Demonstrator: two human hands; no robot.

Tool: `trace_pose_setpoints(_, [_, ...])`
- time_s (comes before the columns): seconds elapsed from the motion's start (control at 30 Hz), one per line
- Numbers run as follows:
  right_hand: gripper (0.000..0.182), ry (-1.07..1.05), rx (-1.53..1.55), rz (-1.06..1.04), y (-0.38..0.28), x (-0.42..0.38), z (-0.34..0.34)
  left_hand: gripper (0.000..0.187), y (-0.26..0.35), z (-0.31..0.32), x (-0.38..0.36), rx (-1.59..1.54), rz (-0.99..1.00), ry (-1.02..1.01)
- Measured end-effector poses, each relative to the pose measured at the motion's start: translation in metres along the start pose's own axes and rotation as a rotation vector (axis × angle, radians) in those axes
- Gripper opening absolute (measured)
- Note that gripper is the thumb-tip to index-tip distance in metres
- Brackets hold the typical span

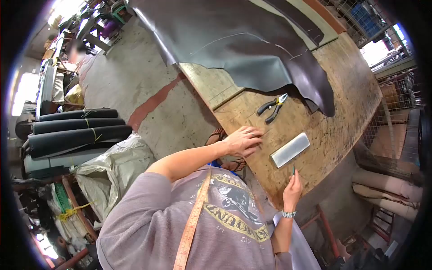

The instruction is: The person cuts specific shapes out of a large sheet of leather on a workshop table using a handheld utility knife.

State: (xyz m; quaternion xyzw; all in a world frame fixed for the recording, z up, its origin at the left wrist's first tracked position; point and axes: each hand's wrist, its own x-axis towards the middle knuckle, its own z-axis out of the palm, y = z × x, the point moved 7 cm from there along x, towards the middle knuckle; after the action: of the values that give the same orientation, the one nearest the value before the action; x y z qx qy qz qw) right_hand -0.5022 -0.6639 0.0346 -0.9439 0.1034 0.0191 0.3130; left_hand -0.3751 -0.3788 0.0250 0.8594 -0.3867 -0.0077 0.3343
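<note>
My left hand (244, 141) rests on the near left edge of the wooden table (333, 139), its fingers slightly bent and apart, with nothing visible in them. My right hand (292, 191) is at the table's near edge, thumb and fingers pinched on a thin dark green tool (294, 171). The tool's kind is too small to make out. Between and beyond the hands lies a grey rectangular block (290, 150), like a sharpening stone. Farther up are pliers (273, 108) with black and yellow handles, jaws toward the leather.
Dark brown leather (216, 36) with pale marked lines covers the table's far part and hangs over its left edge. Black rolls (81, 126) and a white sack (117, 166) stand at left. Beige rolls (387, 189) lie at right near wire mesh. A tape measure (191, 229) hangs down my shirt.
</note>
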Motion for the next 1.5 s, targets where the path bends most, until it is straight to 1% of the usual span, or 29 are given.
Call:
trace_pose_setpoints(0.07, [0.041,0.082,0.216,0.197,0.012,-0.009,-0.013,0.046,-0.015,-0.022,-0.015,0.020,-0.027,0.030])
trace_pose_setpoints(0.13, [0.042,0.191,0.534,0.394,-0.009,-0.018,-0.013,0.045,-0.049,-0.064,-0.037,0.101,-0.131,0.084])
trace_pose_setpoints(0.23, [0.044,0.273,0.732,0.361,-0.052,-0.022,-0.013,0.049,-0.125,-0.140,-0.065,0.243,-0.249,0.226])
trace_pose_setpoints(0.3, [0.043,0.304,0.893,0.396,-0.061,-0.023,0.004,0.051,-0.179,-0.191,-0.073,0.301,-0.284,0.294])
trace_pose_setpoints(0.37, [0.044,0.286,0.908,0.472,-0.109,-0.013,0.015,0.058,-0.237,-0.247,-0.077,0.376,-0.291,0.333])
trace_pose_setpoints(0.43, [0.043,0.245,1.172,0.414,-0.150,0.001,0.036,0.069,-0.282,-0.288,-0.071,0.450,-0.248,0.239])
trace_pose_setpoints(0.5, [0.060,0.046,1.363,0.351,-0.144,0.019,0.076,0.090,-0.337,-0.301,-0.069,0.426,-0.238,0.050])
trace_pose_setpoints(0.53, [0.062,-0.079,1.734,0.346,-0.197,0.035,0.077,0.096,-0.350,-0.314,-0.067,0.397,-0.180,0.012])
trace_pose_setpoints(0.63, [0.064,0.173,1.915,0.234,-0.317,0.079,0.092,0.110,-0.362,-0.322,-0.072,0.346,-0.088,-0.166])
trace_pose_setpoints(0.67, [0.067,0.191,1.796,0.196,-0.325,0.090,0.103,0.115,-0.366,-0.320,-0.075,0.363,-0.114,-0.235])
trace_pose_setpoints(0.77, [0.049,0.234,1.517,0.108,-0.369,0.117,0.122,0.120,-0.377,-0.309,-0.082,0.499,-0.066,-0.266])
trace_pose_setpoints(0.8, [0.046,0.206,1.451,0.115,-0.388,0.126,0.127,0.118,-0.378,-0.310,-0.081,0.443,-0.085,-0.289])
trace_pose_setpoints(0.83, [0.038,0.182,1.440,0.072,-0.383,0.141,0.142,0.112,-0.376,-0.313,-0.079,0.492,-0.078,-0.266])
trace_pose_setpoints(0.87, [0.031,0.171,1.417,0.052,-0.370,0.146,0.165,0.098,-0.366,-0.328,-0.076,0.476,-0.069,-0.238])
trace_pose_setpoints(0.9, [0.021,0.286,1.232,0.313,-0.369,0.150,0.180,0.088,-0.351,-0.343,-0.065,0.488,-0.114,-0.275])
trace_pose_setpoints(0.93, [0.023,0.194,1.214,0.364,-0.332,0.158,0.212,0.085,-0.359,-0.336,-0.069,0.398,-0.075,-0.189])
trace_pose_setpoints(0.97, [0.026,0.357,0.921,0.286,-0.364,0.163,0.211,0.083,-0.363,-0.337,-0.068,0.315,-0.092,-0.194])
trace_pose_setpoints(1.0, [0.032,0.288,0.935,0.246,-0.366,0.169,0.225,0.080,-0.368,-0.335,-0.070,0.307,-0.076,-0.175])
trace_pose_setpoints(1.03, [0.034,0.236,0.943,0.302,-0.381,0.172,0.232,0.076,-0.370,-0.332,-0.073,0.321,-0.062,-0.152])
trace_pose_setpoints(1.1, [0.036,0.166,0.939,0.319,-0.381,0.178,0.251,0.068,-0.368,-0.332,-0.071,0.264,-0.046,-0.191])
trace_pose_setpoints(1.2, [0.038,0.185,0.784,0.318,-0.374,0.180,0.265,0.057,-0.372,-0.337,-0.066,0.242,0.000,-0.294])
trace_pose_setpoints(1.23, [0.040,0.266,0.707,0.295,-0.372,0.184,0.265,0.053,-0.371,-0.337,-0.064,0.237,0.016,-0.325])
trace_pose_setpoints(1.27, [0.041,0.339,0.624,0.282,-0.371,0.184,0.265,0.042,-0.367,-0.341,-0.064,0.224,0.021,-0.290])
trace_pose_setpoints(1.3, [0.043,0.412,0.538,0.277,-0.372,0.179,0.264,0.040,-0.362,-0.338,-0.068,0.230,0.067,-0.293])
trace_pose_setpoints(1.33, [0.055,0.403,0.494,0.269,-0.375,0.177,0.264,0.038,-0.360,-0.337,-0.068,0.241,0.123,-0.287])
trace_pose_setpoints(1.4, [0.057,0.306,0.413,0.493,-0.370,0.170,0.267,0.031,-0.361,-0.331,-0.064,0.244,0.209,-0.231])
trace_pose_setpoints(1.43, [0.058,0.247,0.374,0.606,-0.378,0.167,0.265,0.032,-0.363,-0.332,-0.060,0.204,0.216,-0.221])
trace_pose_setpoints(1.47, [0.059,0.253,0.424,0.620,-0.393,0.165,0.263,0.033,-0.365,-0.332,-0.059,0.159,0.216,-0.222])
trace_pose_setpoints(1.5, [0.057,0.306,0.504,0.549,-0.412,0.168,0.267,0.035,-0.369,-0.331,-0.061,0.113,0.211,-0.230])
